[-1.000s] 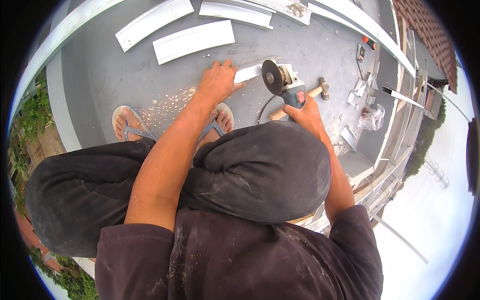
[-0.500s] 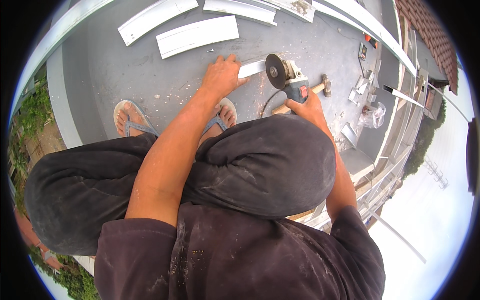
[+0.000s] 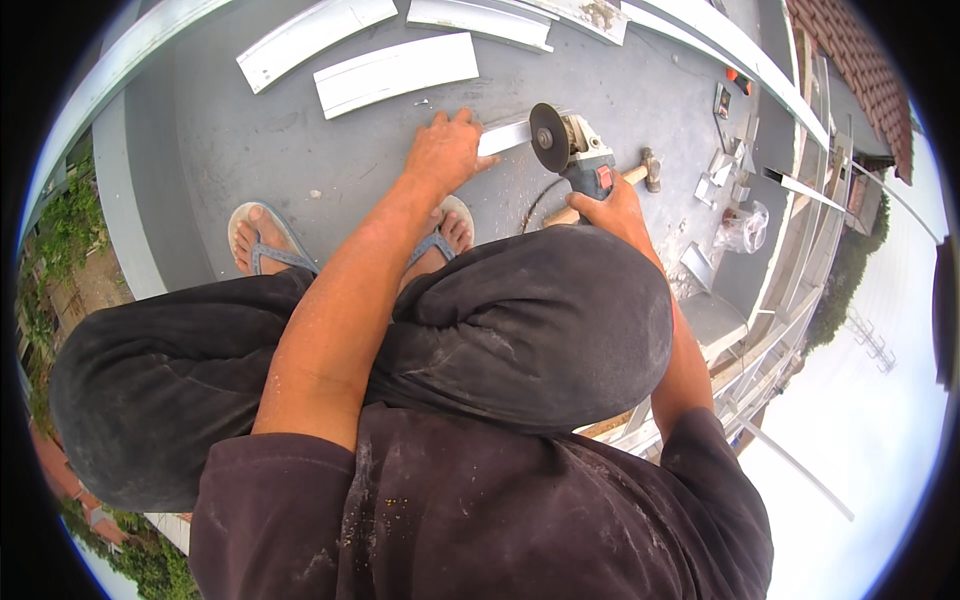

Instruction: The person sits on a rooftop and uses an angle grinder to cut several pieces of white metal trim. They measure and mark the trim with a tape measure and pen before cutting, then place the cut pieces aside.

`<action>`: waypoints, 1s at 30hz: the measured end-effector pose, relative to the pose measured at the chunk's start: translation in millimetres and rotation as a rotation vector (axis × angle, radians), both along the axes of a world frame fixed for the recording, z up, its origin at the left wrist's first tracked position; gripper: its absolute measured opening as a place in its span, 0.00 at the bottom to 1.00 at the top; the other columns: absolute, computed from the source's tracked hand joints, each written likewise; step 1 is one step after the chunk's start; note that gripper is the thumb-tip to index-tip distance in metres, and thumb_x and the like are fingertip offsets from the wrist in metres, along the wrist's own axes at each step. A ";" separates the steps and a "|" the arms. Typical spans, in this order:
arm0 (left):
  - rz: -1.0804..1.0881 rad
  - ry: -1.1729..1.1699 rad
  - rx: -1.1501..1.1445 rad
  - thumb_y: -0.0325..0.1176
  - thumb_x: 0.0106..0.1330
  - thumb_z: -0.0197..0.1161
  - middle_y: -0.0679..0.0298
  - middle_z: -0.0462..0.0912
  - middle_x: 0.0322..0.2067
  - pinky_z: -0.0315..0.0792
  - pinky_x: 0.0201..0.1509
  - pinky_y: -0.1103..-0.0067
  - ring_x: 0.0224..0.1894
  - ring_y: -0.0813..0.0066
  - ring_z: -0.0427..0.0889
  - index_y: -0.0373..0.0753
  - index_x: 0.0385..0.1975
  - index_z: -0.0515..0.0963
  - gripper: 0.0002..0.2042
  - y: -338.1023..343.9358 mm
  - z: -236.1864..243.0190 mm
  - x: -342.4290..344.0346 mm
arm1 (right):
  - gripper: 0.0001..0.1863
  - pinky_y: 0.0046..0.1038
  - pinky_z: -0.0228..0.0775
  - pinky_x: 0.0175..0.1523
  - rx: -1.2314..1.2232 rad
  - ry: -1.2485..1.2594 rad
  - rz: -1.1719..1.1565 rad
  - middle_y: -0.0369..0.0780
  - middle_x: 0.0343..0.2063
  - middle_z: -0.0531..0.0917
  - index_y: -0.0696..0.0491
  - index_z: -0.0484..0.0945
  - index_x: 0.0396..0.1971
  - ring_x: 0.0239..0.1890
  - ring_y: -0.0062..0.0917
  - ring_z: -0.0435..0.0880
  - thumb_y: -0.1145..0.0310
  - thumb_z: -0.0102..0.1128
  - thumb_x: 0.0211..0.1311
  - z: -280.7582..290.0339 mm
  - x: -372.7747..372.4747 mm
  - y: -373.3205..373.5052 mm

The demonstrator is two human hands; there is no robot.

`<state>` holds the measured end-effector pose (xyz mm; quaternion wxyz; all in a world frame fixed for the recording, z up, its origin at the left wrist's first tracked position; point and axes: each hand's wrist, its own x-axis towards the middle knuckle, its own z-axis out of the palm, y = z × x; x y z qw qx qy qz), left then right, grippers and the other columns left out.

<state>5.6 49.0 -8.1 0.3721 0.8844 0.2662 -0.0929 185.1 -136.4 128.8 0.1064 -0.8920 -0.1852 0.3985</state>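
Squatting on a grey concrete rooftop (image 3: 250, 150), a white strip is pinned and an angle grinder is held at it.

White metal profiles (image 3: 395, 72) are laid near the parapet, and scraps are scattered by the railing (image 3: 800, 190). The white strip (image 3: 503, 137) is pressed flat under the spread fingers of the left hand (image 3: 445, 150). The angle grinder (image 3: 570, 150) is gripped tightly by the right hand (image 3: 615, 205), its disc at the strip's end. A hammer (image 3: 640, 172) lies just behind.

The left hand (image 3: 445, 152) lies flat, fingers spread, its arm reaching straight out over the bent knees. The right hand (image 3: 615, 210) is curled tight, just right of the left hand.
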 end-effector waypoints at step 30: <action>0.232 -0.005 0.233 0.52 0.57 0.86 0.41 0.66 0.73 0.67 0.72 0.50 0.72 0.40 0.68 0.35 0.84 0.55 0.59 -31.6 13.8 4.3 | 0.38 0.32 0.83 0.34 0.690 0.359 -1.064 0.42 0.31 0.86 0.56 0.80 0.52 0.27 0.27 0.88 0.30 0.47 0.82 12.3 -35.4 -103.7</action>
